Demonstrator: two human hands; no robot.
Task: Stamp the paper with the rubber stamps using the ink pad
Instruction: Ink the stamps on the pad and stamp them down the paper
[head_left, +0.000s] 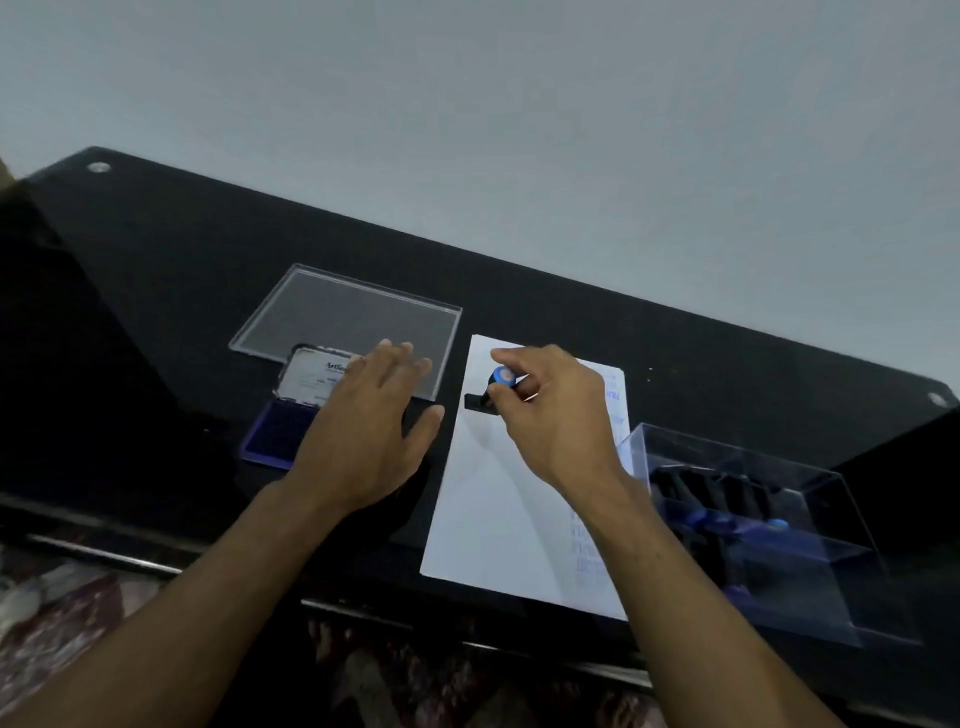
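Observation:
A white sheet of paper (493, 499) lies on the black table, with faint blue prints along its right edge. My right hand (558, 415) grips a rubber stamp (491, 389) with a blue cap and a black base; the base sits at the paper's upper left part. To the left, the open ink pad (275, 431) shows its blue pad and raised lid. My left hand (363, 436) lies flat with straight fingers over the ink pad's right side, hiding part of it.
A clear plastic lid (353, 317) lies flat behind the ink pad. At the right a clear plastic box (769, 530) holds several more black and blue stamps. The table's front edge (363, 608) runs just below the paper.

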